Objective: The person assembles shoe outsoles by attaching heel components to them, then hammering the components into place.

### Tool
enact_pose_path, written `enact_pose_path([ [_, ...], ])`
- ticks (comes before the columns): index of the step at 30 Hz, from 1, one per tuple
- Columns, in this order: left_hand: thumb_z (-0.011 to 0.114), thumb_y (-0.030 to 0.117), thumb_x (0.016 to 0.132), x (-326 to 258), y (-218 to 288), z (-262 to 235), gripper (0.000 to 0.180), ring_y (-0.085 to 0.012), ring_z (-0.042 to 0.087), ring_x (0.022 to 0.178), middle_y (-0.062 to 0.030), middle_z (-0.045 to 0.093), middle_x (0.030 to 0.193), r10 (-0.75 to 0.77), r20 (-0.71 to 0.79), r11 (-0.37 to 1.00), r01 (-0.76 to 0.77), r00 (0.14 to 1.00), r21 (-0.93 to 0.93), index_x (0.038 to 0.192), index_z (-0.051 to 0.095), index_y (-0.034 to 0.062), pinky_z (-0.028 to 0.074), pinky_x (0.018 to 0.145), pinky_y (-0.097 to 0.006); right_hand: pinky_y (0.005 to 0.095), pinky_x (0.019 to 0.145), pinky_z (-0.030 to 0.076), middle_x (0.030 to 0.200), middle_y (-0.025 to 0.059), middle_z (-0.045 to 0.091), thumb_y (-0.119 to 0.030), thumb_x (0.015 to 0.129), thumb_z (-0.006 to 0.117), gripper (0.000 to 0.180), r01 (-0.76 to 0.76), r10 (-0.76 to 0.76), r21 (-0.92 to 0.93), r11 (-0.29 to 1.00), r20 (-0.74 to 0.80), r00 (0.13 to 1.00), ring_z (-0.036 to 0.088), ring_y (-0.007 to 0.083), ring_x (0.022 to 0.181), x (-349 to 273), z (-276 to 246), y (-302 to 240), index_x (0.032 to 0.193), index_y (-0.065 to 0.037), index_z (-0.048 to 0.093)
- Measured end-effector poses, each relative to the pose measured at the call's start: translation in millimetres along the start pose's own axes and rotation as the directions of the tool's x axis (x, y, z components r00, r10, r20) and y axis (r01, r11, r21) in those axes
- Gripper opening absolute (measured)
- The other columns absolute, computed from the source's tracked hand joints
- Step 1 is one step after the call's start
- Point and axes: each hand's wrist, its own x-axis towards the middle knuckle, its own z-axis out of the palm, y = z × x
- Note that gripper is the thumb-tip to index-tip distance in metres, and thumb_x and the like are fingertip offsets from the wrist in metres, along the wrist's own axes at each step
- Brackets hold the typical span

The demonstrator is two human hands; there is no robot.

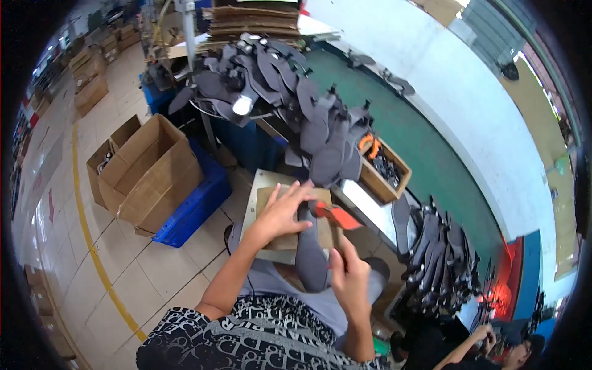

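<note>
1. The pile of dark soles (pixel 290 98) behind the board is leaning toward it; I judge it could slide onto the work, being stacked loose.
2. The left hand (pixel 280 216) is pressing flat, fingers spread, on one dark sole (pixel 310 250) lying on one cardboard pad (pixel 271 203); it could shift under the cut.
3. The right hand (pixel 348 277) is gripping one orange-handled cutter (pixel 336 216), risking nicking the left fingers just beside it.
4. Counting: two open cardboard boxes (pixel 148 169), one blue crate (pixel 194 206).

One camera only, worn on the person's head, looks steeply down over the lap and the small work board (pixel 259 185) close below. Its wide fisheye bends the floor (pixel 117 271) on the left and the white wall (pixel 444 80) on the right toward a dark round rim. The forearms enter from the lower edge, near the lens.
</note>
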Motion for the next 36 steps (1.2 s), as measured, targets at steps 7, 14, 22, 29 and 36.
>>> enact_pose_path([
  [7,0.074,0.020,0.080,-20.0,19.9,-0.2,0.034,-0.0299,0.057,0.121,-0.0036,0.069,0.115,0.248,-0.201,0.948,-0.281,0.948,-0.153,0.112,0.068,0.0098,0.034,0.109,-0.051,0.0201,0.045,0.036,0.078,0.0079,0.062,-0.009,0.099,0.051,0.014,-0.025,0.048,0.227,0.974,-0.094,0.994,0.047,0.0035,0.050,15.4,-37.7,-5.6,0.104,0.003,0.057],
  [14,0.072,0.012,0.085,-69.9,120.1,-60.8,0.017,-0.0211,0.067,0.093,-0.0114,0.072,0.094,0.254,0.139,0.766,-0.111,0.957,-0.633,0.095,0.073,-0.0005,0.052,0.083,-0.032,0.0390,0.076,0.053,0.113,0.0110,0.060,-0.013,0.085,0.067,0.045,0.323,-0.109,-0.492,0.809,0.414,0.904,0.059,0.0285,0.104,26.3,10.8,45.9,0.128,-0.008,0.057],
  [22,0.068,0.026,0.091,-81.6,129.8,-41.9,0.030,-0.0099,0.054,0.069,-0.0068,0.063,0.072,0.071,0.323,0.552,0.233,0.944,-0.800,0.082,0.067,-0.0028,0.044,0.063,-0.028,0.0400,0.090,0.047,0.106,0.0156,0.063,-0.035,0.091,0.065,0.041,-0.135,-0.318,0.736,0.663,0.440,0.840,0.060,0.0289,0.102,6.4,-25.6,23.0,0.104,0.004,0.068],
  [29,0.049,0.039,0.101,-79.5,137.3,-35.4,0.043,-0.0159,0.056,0.101,-0.0079,0.063,0.099,0.298,0.602,0.342,0.506,0.741,-0.792,0.101,0.067,0.0006,0.042,0.094,-0.031,0.0409,0.085,0.044,0.086,0.0104,0.061,-0.050,0.090,0.062,0.048,-0.210,-0.242,0.813,0.544,0.391,0.888,0.054,0.0235,0.085,-11.4,-21.2,16.1,0.086,-0.003,0.069],
  [36,0.046,0.039,0.102,-82.7,134.7,-37.9,0.043,-0.0178,0.058,0.101,-0.0110,0.064,0.103,0.297,0.601,0.430,0.458,0.742,-0.778,0.104,0.065,0.0004,0.042,0.093,-0.031,0.0446,0.091,0.047,0.095,0.0141,0.064,-0.036,0.093,0.063,0.038,-0.124,-0.279,0.734,0.667,0.401,0.872,0.059,0.0335,0.103,-15.0,-31.9,18.8,0.095,0.002,0.069],
])
